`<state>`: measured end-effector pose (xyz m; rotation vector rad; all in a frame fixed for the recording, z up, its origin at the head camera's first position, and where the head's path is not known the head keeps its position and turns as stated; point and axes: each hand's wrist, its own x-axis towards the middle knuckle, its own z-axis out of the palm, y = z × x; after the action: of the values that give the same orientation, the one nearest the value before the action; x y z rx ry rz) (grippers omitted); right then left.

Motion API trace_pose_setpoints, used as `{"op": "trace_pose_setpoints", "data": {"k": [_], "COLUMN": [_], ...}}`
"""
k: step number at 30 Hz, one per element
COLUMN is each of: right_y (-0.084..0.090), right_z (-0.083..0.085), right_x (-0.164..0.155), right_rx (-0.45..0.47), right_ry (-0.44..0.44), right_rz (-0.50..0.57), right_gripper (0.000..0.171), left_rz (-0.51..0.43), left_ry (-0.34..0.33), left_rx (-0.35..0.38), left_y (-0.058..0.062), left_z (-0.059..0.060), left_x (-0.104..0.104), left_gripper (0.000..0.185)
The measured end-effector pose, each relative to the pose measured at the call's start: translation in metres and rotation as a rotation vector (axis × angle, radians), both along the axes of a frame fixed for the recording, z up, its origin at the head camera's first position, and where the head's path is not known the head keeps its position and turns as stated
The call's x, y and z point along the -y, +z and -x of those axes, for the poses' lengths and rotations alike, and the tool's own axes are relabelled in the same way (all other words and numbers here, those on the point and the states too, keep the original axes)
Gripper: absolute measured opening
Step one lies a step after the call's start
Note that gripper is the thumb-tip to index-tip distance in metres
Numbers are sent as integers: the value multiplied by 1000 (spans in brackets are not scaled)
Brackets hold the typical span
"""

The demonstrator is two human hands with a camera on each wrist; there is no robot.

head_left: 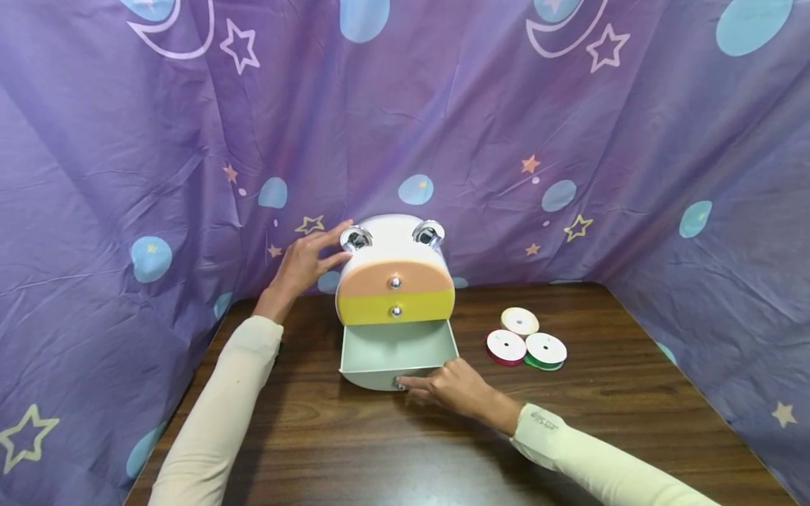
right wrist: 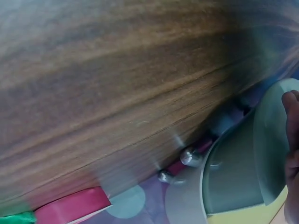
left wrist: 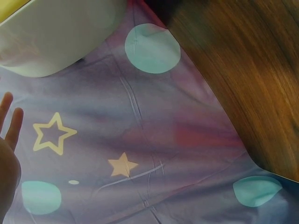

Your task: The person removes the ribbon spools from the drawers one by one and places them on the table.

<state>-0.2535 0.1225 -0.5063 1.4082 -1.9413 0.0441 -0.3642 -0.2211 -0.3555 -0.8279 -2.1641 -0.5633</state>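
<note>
A small rounded chest of drawers with a white top and two silver ring-shaped eyes stands at the back of the table. Its peach drawer and yellow drawer are closed. The pale green bottom drawer is pulled out, its bare floor showing. My right hand pinches the silver knob on that drawer's front, mostly covering it. At the chest's upper left, my left hand rests its extended fingers beside the left eye. Only part of my left hand shows in the left wrist view.
Right of the chest lie three ribbon spools: a pale one, a red one and a green one. A purple star-patterned cloth hangs behind and along both sides of the dark wooden table.
</note>
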Motion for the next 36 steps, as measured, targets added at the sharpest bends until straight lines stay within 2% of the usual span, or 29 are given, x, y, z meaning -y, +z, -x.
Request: {"op": "trace_pose_setpoints", "data": {"k": [13, 23, 36], "right_y": [-1, 2, 6], "right_z": [0, 2, 26], "right_x": [3, 3, 11], "right_rx": [-14, 27, 85], "right_ry": [28, -7, -57], "right_rz": [1, 30, 60], "right_gripper": [43, 40, 28], "left_rz": [4, 3, -2], "left_ry": [-6, 18, 10], "left_rx": [-20, -5, -11], "left_y": [-2, -2, 0], "left_z": [-1, -2, -2], "left_x": [-1, -1, 0], "left_gripper": [66, 65, 66]}}
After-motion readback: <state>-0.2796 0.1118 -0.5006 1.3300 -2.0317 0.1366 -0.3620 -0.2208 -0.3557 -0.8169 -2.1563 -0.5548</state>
